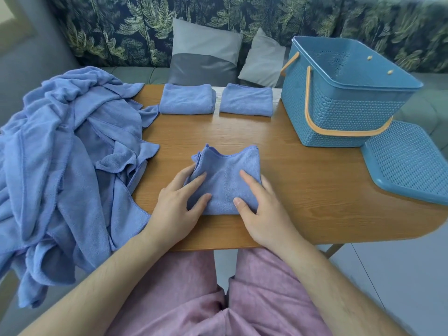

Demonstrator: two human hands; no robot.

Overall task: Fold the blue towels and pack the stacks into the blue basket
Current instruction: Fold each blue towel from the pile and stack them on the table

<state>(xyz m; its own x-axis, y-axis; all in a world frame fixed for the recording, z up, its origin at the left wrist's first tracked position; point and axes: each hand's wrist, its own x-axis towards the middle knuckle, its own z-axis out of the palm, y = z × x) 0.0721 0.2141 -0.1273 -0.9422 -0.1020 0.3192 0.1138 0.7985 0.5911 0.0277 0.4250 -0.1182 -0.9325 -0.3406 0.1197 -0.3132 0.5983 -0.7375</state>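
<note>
**Third towel half-squared, two more waiting, basket not yet packed**

The towel being folded lies on the near middle of the wooden table, already doubled into a small square. Its far edge is wavy and the layers at its far-left corner fan apart.

The left hand rests on the towel's left side with thumb and forefinger spread on top. The bunched edge hides the other fingers, so I cannot tell whether they hook under the cloth. The right hand lies on the right side, fingers fairly straight and apart, pressing down and holding nothing.

At the far side of the table sit two finished towels, the left folded towel and the right folded towel, side by side and not stacked. The blue basket stands at the far right, well apart from the hands, and no towel shows inside it from this angle. The basket lid rests just beside it. The heap of unfolded towels covers the table's left end and spills over its edge.

Likely troubles:
- Pressing now would probably set the crease with the fanned layers still crooked, leaving a lopsided square that stacks badly.
- Lifting by one side could let the fold fall open.
- A corner of the heap reaches the left folded towel, so tugging the next towel free may drag it askew.
- The overhanging heap could slide off the table.
</note>
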